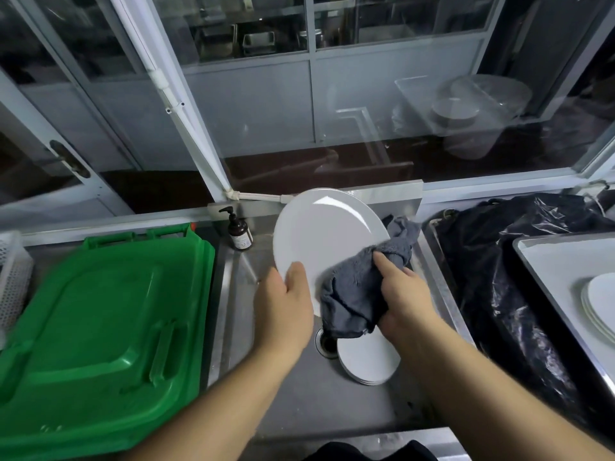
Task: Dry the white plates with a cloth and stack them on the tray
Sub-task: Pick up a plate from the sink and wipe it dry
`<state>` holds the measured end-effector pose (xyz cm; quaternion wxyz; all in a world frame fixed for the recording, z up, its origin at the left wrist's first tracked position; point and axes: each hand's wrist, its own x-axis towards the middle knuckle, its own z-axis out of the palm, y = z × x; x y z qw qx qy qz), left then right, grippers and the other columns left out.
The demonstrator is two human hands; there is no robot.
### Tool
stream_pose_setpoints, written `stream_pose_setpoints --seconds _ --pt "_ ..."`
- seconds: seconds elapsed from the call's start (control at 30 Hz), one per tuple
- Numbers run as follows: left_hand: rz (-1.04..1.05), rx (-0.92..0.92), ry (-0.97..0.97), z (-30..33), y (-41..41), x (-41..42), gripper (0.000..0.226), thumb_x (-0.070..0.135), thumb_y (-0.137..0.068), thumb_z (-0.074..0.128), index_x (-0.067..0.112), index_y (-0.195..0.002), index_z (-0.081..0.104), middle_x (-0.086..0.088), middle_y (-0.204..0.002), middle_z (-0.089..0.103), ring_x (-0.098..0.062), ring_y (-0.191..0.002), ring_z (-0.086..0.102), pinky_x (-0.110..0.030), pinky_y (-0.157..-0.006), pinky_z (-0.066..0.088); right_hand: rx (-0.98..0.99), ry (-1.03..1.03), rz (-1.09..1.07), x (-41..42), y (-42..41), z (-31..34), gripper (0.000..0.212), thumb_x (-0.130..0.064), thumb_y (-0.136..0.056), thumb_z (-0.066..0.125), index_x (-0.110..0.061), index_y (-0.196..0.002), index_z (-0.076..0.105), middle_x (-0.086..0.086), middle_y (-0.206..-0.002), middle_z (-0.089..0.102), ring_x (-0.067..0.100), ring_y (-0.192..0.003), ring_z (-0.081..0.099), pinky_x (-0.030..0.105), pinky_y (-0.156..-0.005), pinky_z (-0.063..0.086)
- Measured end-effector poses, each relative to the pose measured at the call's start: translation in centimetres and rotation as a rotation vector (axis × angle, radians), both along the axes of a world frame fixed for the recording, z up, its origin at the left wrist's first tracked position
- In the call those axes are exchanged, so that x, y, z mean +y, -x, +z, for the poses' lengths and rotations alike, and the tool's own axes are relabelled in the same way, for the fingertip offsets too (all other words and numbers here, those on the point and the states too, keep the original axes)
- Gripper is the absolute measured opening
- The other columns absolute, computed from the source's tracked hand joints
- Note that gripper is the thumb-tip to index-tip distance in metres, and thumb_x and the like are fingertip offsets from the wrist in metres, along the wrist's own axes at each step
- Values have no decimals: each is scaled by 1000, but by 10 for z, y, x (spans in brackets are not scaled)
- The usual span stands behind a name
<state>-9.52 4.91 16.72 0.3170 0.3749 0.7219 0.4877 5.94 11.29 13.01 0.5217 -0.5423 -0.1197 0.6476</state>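
Two bare forearms reach forward from the bottom edge over a stainless-steel sink basin. The left hand grips the lower rim of a large round white ceramic plate, thumb curled over the front face, holding it tilted up on edge above the basin. The right hand has its fingers closed around a bunched grey terry cloth and presses it against the plate's lower right face. Drying is the step in hand, by the look of it, with the cloth covering only part of the surface. Below the hands, a short stack of round white plates lies flat on the sink floor beside the drain, presumably waiting their turn. At the far right, a pale rectangular metal-rimmed tray already carries a few white plates stacked flat, partly cut off by the frame edge. A black plastic bag lies between sink and tray. The next move likely calls for wiping the rest of the face and the back, then carrying the plate rightward over the bag and laying it flat on the tray's stack, keeping a firm grip since a wet rim could slip.
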Motion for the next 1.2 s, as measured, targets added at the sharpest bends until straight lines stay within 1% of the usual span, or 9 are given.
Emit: stream_pose_setpoints --seconds 0.1,0.2,0.33,0.53,0.73,0.83,0.93,1.1,1.2 --pt "-39 -163 78 7 10 4 39 43 -74 58 14 -98 68 -9 -97 76 -33 -92 70 -53 -83 60 -114 -74 56 5 -11 4 15 -24 -96 80 -10 -101 78 9 -94 83 27 -83 82 38 -65 65" --pt "-112 -192 67 20 25 14 60 52 -64 67 14 -110 71 -9 -107 78 -36 -106 72 -64 -98 56 -301 -238 134 14 -23 19 20 -26 -95 80 -7 -91 78 9 -91 83 29 -86 81 36 -63 66" --pt "-246 -176 60 38 42 26 62 58 -65 69 12 -107 76 -12 -109 79 -37 -109 73 -63 -103 54 -440 -393 258 28 -38 44 18 -27 -93 81 -8 -95 80 12 -95 82 28 -89 80 44 -83 65" --pt "-161 -30 -20 35 32 27 63 65 -74 56 12 -104 72 -12 -104 77 -40 -104 70 -64 -93 57 -352 -312 85 28 -23 46 16 -25 -94 81 -10 -87 79 6 -87 83 20 -80 79 35 -70 67" --pt "44 -41 -98 14 -7 7 42 64 -82 44 27 -82 64 18 -75 72 10 -72 66 -8 -56 46 -47 -41 -31 6 5 12 21 -30 -95 81 -11 -102 75 5 -92 84 27 -83 82 45 -74 68" --pt "4 -120 -42 5 -8 1 48 63 -81 48 20 -87 67 8 -76 74 -5 -69 66 -34 -67 57 -15 -42 -4 4 0 6 20 -25 -97 79 -8 -106 76 10 -97 83 31 -88 82 51 -83 66" --pt "-37 -249 11 11 1 4 54 59 -68 63 18 -103 69 -8 -104 78 -31 -101 72 -58 -95 59 -112 -101 48 9 -14 9 17 -25 -96 80 -8 -100 78 10 -97 83 33 -92 81 51 -82 67" --pt "-155 -315 75 30 33 23 41 40 -74 70 10 -102 74 -10 -99 81 -33 -99 76 -39 -84 59 -467 -379 256 25 -42 36 24 -36 -85 83 -13 -92 80 10 -93 82 33 -93 80 52 -86 66" --pt "-267 -217 79 38 40 26 50 46 -79 66 5 -107 75 -18 -107 79 -41 -107 72 -50 -92 60 -524 -459 351 30 -45 50 18 -35 -84 82 -18 -90 82 6 -89 83 23 -84 80 43 -82 65"
